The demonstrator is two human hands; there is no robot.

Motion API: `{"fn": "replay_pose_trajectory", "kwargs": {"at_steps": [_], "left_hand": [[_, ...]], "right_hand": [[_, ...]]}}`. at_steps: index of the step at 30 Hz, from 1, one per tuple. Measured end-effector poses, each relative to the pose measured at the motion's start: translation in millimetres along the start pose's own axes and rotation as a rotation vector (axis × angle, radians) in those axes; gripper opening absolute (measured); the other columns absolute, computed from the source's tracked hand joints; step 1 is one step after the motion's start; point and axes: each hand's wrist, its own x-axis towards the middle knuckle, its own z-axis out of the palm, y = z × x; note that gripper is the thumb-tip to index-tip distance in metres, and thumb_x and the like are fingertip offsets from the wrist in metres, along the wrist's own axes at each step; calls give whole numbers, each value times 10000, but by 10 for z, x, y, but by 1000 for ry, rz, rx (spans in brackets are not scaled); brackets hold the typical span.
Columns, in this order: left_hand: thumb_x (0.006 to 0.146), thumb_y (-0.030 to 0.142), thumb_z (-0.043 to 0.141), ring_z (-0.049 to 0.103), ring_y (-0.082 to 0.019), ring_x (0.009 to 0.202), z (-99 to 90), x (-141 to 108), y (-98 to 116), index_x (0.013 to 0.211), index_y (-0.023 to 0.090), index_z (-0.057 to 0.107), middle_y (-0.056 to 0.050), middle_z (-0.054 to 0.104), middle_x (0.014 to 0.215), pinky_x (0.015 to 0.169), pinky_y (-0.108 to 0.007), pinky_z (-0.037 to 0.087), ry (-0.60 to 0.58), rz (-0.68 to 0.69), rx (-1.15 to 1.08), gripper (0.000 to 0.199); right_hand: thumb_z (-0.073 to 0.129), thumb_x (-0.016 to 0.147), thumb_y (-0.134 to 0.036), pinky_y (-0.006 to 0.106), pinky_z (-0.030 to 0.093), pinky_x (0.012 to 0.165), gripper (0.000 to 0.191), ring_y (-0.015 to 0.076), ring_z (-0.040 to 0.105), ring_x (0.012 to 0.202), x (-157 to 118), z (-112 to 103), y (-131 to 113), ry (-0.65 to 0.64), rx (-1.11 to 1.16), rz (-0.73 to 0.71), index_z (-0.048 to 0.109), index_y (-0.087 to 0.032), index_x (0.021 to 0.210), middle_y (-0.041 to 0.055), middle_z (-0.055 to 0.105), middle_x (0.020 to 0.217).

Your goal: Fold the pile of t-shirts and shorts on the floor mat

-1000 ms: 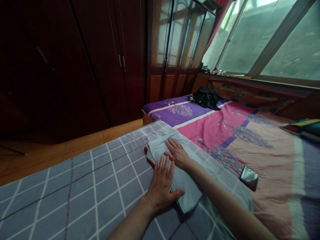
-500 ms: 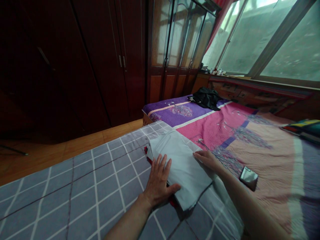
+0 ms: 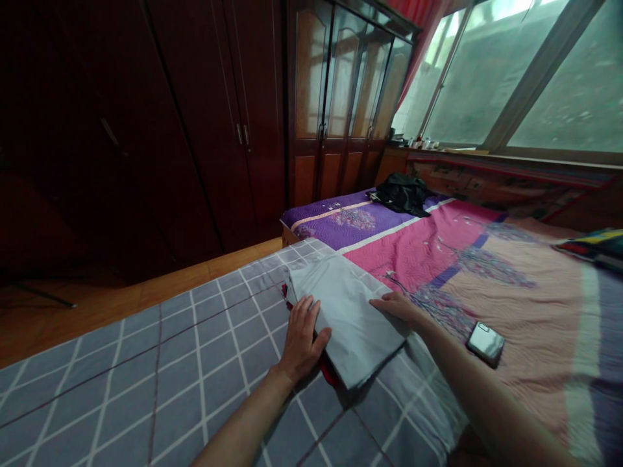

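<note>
A folded white cloth (image 3: 348, 318) lies on a grey checked sheet (image 3: 214, 350), with dark and red material showing under its left and lower edges. My left hand (image 3: 302, 340) rests along the cloth's left edge, its fingers on the top and its thumb apart from them. On the right edge lies my right hand (image 3: 396, 306), fingers extended over the cloth; its underside is hidden. Neither hand is closed round anything that I can see.
To the right a phone (image 3: 485, 344) lies on the colourful bedspread (image 3: 525, 311). A black garment (image 3: 402, 193) sits farther back, and a striped folded item (image 3: 596, 245) at the right edge. Dark wardrobes (image 3: 219, 130) stand behind, at left.
My left hand has slid back towards the cloth's left edge, and its fingers are closer together. My right hand has shifted slightly left. The view has turned a little.
</note>
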Motion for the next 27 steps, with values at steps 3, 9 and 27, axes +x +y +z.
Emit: {"fn": "replay_pose_trajectory", "kwargs": {"at_steps": [3,9,27], "left_hand": [[910,322,475,298,-252,1363,-69,-44,67,1359,146,396,-147,384,1430,1125,-474,253,58,-89,-90,488],[914,338,467,392,-233,1307,-401,-369,192,1353,213,394,-105,440,1390,1101,-445,318,1,-259,-285,462],[870,306,507,506,-250,1217,-305,-658,121,1299,186,431,-133,523,1324,1043,-454,398,37,-460,-586,452]], "right_hand": [[702,687,-408,178,258,375,325,79,444,425,-16,-28,-50,-5,6,-9,530,-164,557,-41,497,462],[700,682,-459,191,368,400,311,116,536,457,-14,-70,-152,-144,95,37,606,-169,619,8,616,544],[617,793,-375,337,571,707,278,219,692,719,69,0,-235,-418,410,137,659,-115,881,121,722,839]]}}
